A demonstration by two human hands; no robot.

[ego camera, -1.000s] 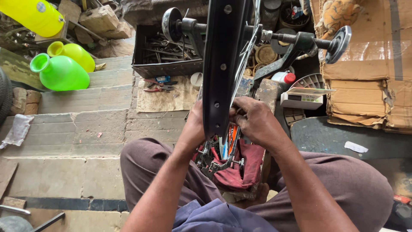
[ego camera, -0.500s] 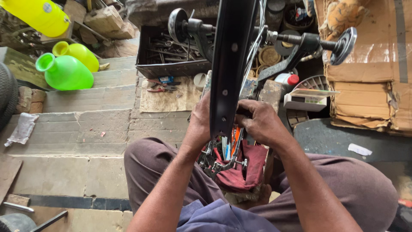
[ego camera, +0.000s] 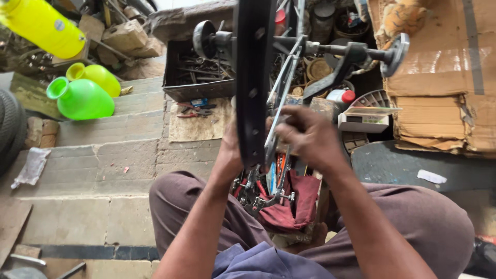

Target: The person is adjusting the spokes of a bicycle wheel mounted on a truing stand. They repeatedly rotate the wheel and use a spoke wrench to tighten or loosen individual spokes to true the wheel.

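Black metal bicycle wheel rim (ego camera: 253, 77), edge-on to the camera, stands upright at 12 o'clock of the seated person's lap, mounted on a dark steel axle stand (ego camera: 356, 51) w/ round end discs. Thin spokes (ego camera: 281, 103) run from the rim toward the hub side. Left hand (ego camera: 230, 150) is behind/against the rim's lower end at approx 11 o'clock of the knees; fingers hidden by the rim, so can't tell whether it grips or just steadies. Right hand (ego camera: 307, 137) at 1 o'clock is curled closed, fingertips pinched at the spokes near the rim; any small tool in it isn't visible. Below the hands, red cloth (ego camera: 294, 201) w/ red-handled pliers and mixed tools (ego camera: 258, 188) sits between the thighs.

Progress, judged only: wheel is already on the stand w/ spokes in, hands busy at the rim's lower section, so work looks mid-way; how many spokes are left can't be told.

Around: green plastic jug (ego camera: 82, 98) at 10 o'clock, grey tool tray (ego camera: 199, 77) at 11, cardboard (ego camera: 444, 77) at 2.
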